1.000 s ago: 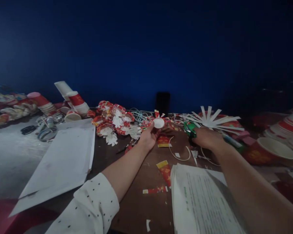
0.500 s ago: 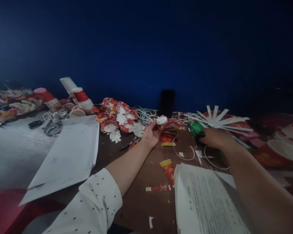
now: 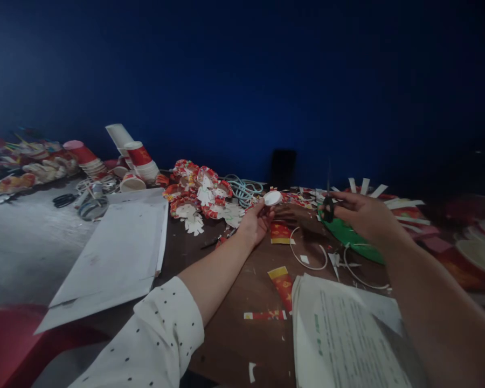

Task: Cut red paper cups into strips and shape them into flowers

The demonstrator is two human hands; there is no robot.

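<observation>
Between the thumb and fingers of my left hand [image 3: 254, 225] is a small white paper cup base [image 3: 272, 198], round, its pale face toward me. My right hand [image 3: 366, 216] is closed on a pair of black-handled scissors [image 3: 328, 209], whose thin blades point upward and blur against the dark wall. Beneath that hand lies a green sheet [image 3: 343, 235], partly covered by it. Behind the hand a paper cup cut into spreading white strips [image 3: 406, 205] is half hidden. Two thin cream rings [image 3: 309, 267] cut from cup rims rest on the brown table.
Red paper offcuts [image 3: 282, 284] lie scattered before me. A printed paper stack [image 3: 347, 334] sits at front right. To the left are a white board [image 3: 113, 242], stacked paper cups [image 3: 141, 161] and red-and-white paper crafts [image 3: 204, 194]. A dark phone [image 3: 283, 167] leans at the back.
My right hand has lifted off the green sheet with the scissors, which now point up. More of the sheet shows. My left hand keeps hold of the cup base; the view has shifted slightly.
</observation>
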